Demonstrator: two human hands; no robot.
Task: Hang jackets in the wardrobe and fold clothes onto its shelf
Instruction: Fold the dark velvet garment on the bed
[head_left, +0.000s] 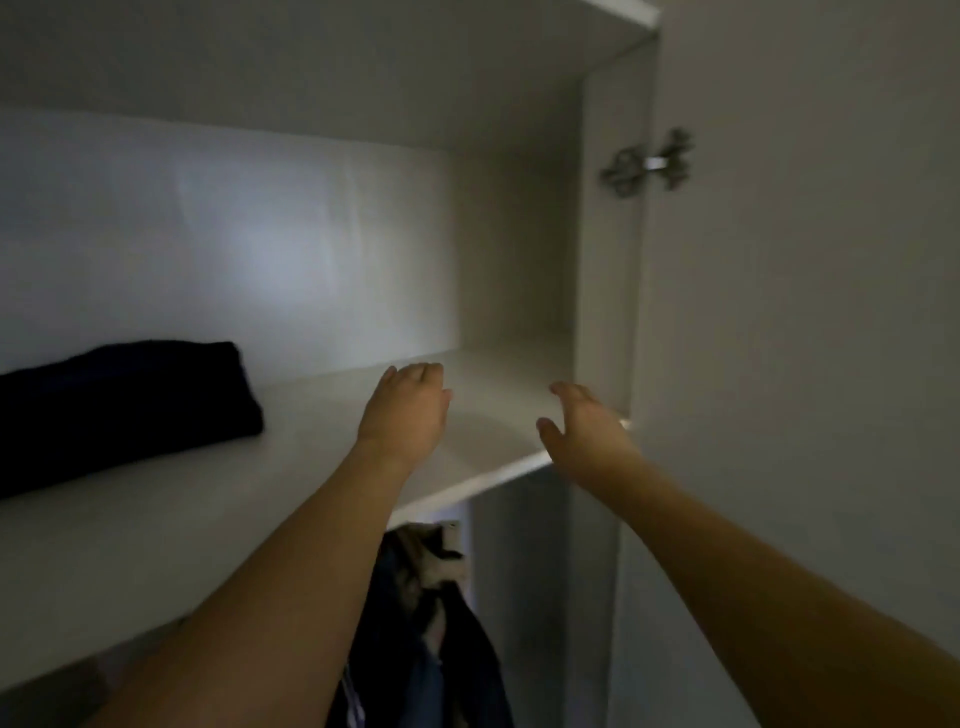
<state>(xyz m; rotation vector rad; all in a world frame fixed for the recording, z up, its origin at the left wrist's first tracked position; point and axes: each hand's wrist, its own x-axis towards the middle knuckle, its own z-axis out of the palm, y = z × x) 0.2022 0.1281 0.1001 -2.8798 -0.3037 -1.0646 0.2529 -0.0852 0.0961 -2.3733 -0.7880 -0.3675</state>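
A folded dark garment (119, 405) lies on the white wardrobe shelf (291, 457) at the left. My left hand (408, 410) reaches over the shelf's right part, fingers bent down at the tips, holding nothing. My right hand (584, 426) is raised near the shelf's right front corner, fingers loosely spread, holding nothing. Neither hand touches the folded garment. Dark jackets (441, 639) hang below the shelf, partly hidden by my left forearm.
The open wardrobe door (805, 364) stands at the right, with a metal hinge (649, 163) on the side panel (605, 260). The back panel (234, 249) closes the compartment behind, and an upper board (363, 67) forms its top.
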